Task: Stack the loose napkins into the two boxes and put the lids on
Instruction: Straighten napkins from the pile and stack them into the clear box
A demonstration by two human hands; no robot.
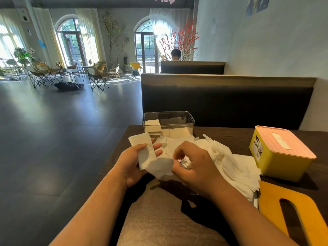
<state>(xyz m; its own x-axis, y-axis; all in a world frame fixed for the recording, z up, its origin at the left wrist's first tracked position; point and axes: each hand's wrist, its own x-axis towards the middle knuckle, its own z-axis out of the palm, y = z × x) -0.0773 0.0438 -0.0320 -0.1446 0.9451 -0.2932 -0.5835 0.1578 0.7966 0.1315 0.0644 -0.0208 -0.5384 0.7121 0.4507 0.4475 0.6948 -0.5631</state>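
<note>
Left hand (134, 162), centre frame, grips a few napkins (145, 151); right hand (193, 167) pinches one off the loose pile (230, 162) to its right. Clear box (168, 121) above: partly filled, no lid. Yellow box (280, 153), right edge: lid on. Orange lid (291, 206), lower right, unused. Approx. halfway.

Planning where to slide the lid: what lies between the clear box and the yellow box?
In the head view, the loose napkin pile spreads between the clear box and the yellow box; bare tabletop shows farther back.
</note>
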